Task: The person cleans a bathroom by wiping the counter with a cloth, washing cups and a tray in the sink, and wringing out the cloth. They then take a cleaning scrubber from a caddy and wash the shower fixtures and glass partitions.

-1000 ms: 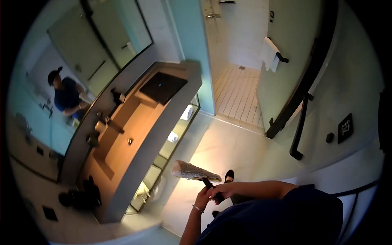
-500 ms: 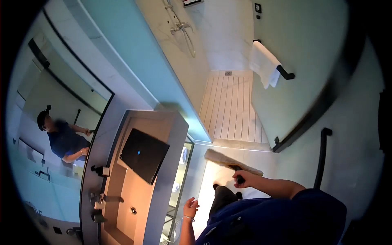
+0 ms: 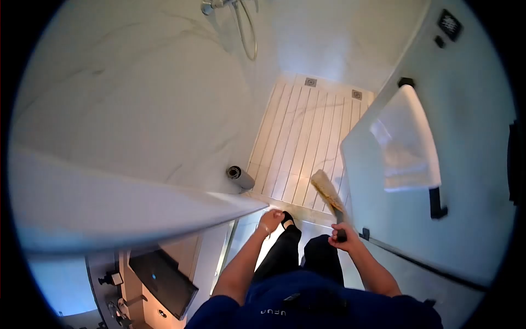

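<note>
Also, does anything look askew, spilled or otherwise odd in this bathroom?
The black rectangular board lies askew over the sink basin, turned out of line with its edges. I see no spill or damage.

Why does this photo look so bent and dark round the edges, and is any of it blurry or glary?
Head view: black fills the corners, and straight edges such as the glass door's bow, as with a very wide lens; warm light brightens the basin, a pale sheen lies on the slatted floor, and the lettering on the dark wall sign is too soft to read.
</note>
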Tool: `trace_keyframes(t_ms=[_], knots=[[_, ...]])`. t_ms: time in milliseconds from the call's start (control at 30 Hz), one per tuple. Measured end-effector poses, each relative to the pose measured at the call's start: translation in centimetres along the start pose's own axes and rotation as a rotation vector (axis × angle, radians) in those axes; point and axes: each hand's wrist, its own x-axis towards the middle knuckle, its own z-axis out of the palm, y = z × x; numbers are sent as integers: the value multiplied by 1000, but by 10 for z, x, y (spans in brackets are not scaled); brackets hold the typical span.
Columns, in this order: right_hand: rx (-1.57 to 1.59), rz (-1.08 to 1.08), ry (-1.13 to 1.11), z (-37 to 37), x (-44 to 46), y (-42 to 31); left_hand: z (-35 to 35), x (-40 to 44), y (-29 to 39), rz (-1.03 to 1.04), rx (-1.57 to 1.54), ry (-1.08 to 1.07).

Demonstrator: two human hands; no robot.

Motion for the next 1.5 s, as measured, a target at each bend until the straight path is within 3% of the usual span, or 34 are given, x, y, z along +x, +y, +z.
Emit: trace_keyframes(t_ms=[100, 233, 267, 367, 400, 433, 467, 533, 567, 633, 667, 733, 833, 867, 900, 967, 1100, 1133, 1167, 1267, 1500], knots=[[68, -57, -41, 11, 37, -44, -16, 108, 15, -560, -735, 15], [158, -27, -100, 14, 103, -79, -18, 200, -67, -909, -1265, 512], [150, 4, -87, 15, 125, -87, -26, 215, -98, -936, -1268, 537], [172, 83, -72, 11, 166, -97, -42, 234, -196, -871, -1676, 659], [135, 112, -34, 11, 172, -101, -57, 239, -208, -862, -1797, 603], [96, 133, 3, 16, 178, -106, -72, 250, -167, -913, -1788, 840], [48, 156, 16, 20, 181, -108, -84, 253, -165, -811, -1935, 878], [-15, 186, 56, 13, 192, -117, -99, 265, -166, -841, -2086, 999], [-81, 199, 82, 11, 198, -118, -102, 266, -198, -861, -2100, 1000], [-123, 209, 129, 9, 208, -122, -97, 273, -254, -457, -2040, 1068], [-166, 194, 142, 5, 209, -122, -78, 274, -281, -473, -2049, 1071], [-212, 189, 162, 6, 205, -129, -61, 260, -315, -731, -2182, 948], [-257, 198, 226, 15, 201, -128, 62, 214, -223, -387, -948, 1154], [-257, 189, 212, 21, 199, -127, 71, 189, -163, -299, -618, 1063], [-248, 172, 216, 29, 194, -125, 86, 161, -154, -493, -592, 986], [-241, 149, 220, 38, 189, -122, 82, 106, -133, -489, -976, 900], [-267, 78, 139, 50, 183, -113, 39, 32, -139, -515, -633, 488], [-274, 59, 131, 53, 183, -112, 31, 24, -144, -537, -705, 438], [-277, 48, 122, 59, 182, -115, 16, 19, -142, -549, -568, 381], [-305, 48, 142, 51, 182, -112, 3, 6, -186, -641, -823, 324], [-447, 165, 113, 70, 167, -131, 17, -6, -167, -914, -801, 348]])
